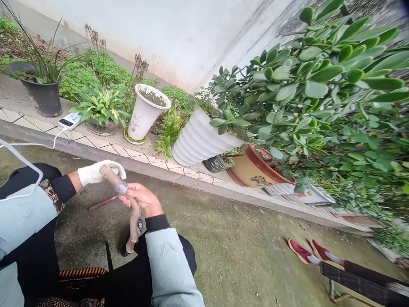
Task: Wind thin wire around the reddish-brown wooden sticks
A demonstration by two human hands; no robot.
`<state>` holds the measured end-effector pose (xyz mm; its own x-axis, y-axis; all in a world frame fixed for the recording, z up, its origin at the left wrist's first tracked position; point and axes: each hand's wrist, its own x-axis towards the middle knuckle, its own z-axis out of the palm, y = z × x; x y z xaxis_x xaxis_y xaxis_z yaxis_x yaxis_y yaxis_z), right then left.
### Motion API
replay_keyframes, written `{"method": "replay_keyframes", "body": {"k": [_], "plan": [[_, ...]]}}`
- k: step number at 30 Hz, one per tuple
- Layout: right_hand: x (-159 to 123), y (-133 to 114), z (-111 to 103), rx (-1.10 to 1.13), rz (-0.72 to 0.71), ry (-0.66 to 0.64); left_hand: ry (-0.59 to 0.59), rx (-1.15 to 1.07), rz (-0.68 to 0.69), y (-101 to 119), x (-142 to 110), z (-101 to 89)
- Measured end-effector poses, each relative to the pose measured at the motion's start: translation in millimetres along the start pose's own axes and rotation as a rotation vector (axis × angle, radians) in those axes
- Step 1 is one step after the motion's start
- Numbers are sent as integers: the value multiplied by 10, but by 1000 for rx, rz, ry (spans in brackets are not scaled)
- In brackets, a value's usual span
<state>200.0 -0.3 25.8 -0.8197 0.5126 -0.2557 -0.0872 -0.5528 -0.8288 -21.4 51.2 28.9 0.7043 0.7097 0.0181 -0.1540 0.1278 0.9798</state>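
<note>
A crooked, peeled-looking wooden stick slants from my lap up between my hands. Silvery wire is wound in a tight coil around it near its upper end. My left hand, in a white knitted glove, curls its fingers behind and around the top end, above the coil. Bare, my right hand closes on the stick just below the wire, its fingertips touching the coil's lower side. The stick's lower end rests by my dark shoe, partly hidden.
A thin reddish-brown rod lies on the ground behind the stick. Potted plants, including a white pot and a ribbed white planter, line the tiled ledge. A white device with a cable sits there. Another person's red shoes are at right.
</note>
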Motion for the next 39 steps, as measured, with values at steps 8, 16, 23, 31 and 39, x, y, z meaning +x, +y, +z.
{"method": "replay_keyframes", "body": {"k": [8, 16, 23, 31, 39], "plan": [[269, 243, 134, -21, 149, -265, -16, 368, 25, 37, 20, 325], [137, 132, 164, -76, 86, -128, 605, 948, 69, 6, 84, 43], [-159, -114, 69, -149, -171, 76, 529, 987, 29, -55, 53, 17], [-346, -286, -267, -89, -372, 756, -134, 725, -12, -62, 3, 294], [-76, -148, -113, -1443, 558, 661, -282, 861, 71, -106, 30, 377]]}}
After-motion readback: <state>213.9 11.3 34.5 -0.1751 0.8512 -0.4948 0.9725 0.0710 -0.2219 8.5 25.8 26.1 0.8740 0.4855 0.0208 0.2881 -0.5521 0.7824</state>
